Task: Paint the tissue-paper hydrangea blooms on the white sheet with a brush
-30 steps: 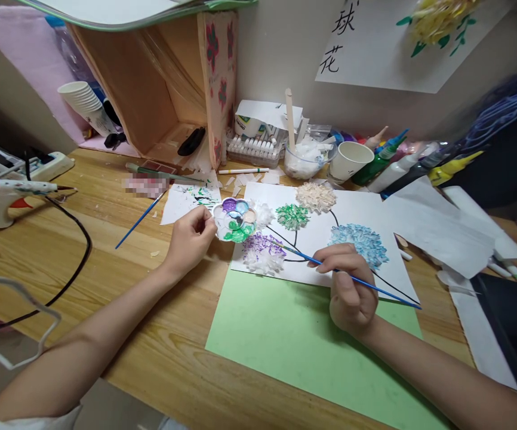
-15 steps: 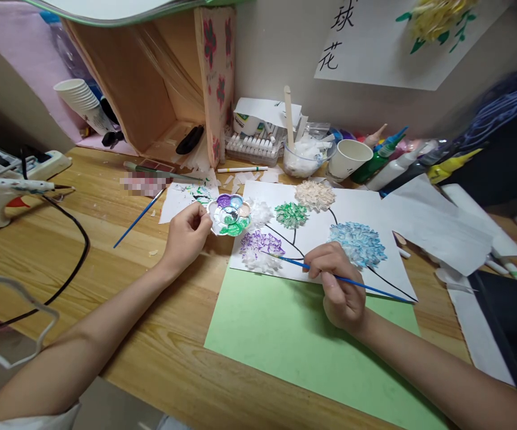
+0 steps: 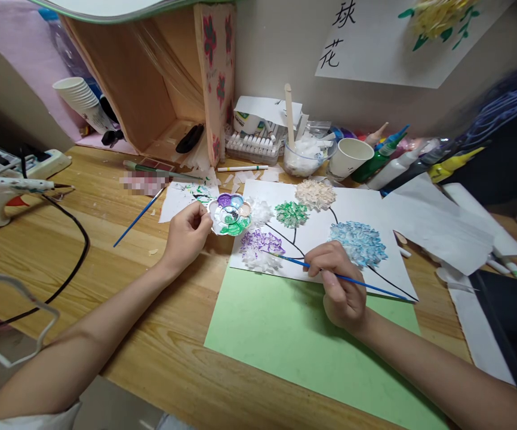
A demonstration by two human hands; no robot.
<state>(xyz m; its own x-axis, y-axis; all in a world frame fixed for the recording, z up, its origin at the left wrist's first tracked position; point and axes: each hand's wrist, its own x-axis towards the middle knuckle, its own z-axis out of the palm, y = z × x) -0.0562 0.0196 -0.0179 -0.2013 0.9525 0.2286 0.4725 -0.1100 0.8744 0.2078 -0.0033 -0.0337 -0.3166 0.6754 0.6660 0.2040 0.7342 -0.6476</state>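
My left hand (image 3: 189, 233) pinches the edge of a flower-shaped paint palette (image 3: 230, 215) with purple, blue, peach and green paint in its wells. In my right hand (image 3: 337, 283) is a blue paintbrush (image 3: 352, 280), its tip at the purple-and-white paper flower (image 3: 262, 248). That flower is purple on top and white along its lower part. It sits on a white sheet (image 3: 366, 206) with a green flower (image 3: 291, 214), a peach flower (image 3: 316, 194), a blue flower (image 3: 359, 243) and a white one (image 3: 261, 213) partly behind the palette. Black stem lines join them.
Green paper (image 3: 307, 340) lies under the white sheet. A second paintbrush (image 3: 137, 218) rests on the left, near a glue gun (image 3: 3, 197) with its cord. Behind stand a bowl of white scraps (image 3: 307, 158), a paper cup (image 3: 351, 158) and paint bottles (image 3: 381, 158).
Very little differs. The brush tip stays at the purple-and-white flower with only a tiny shift, and the palette is held in the same place.
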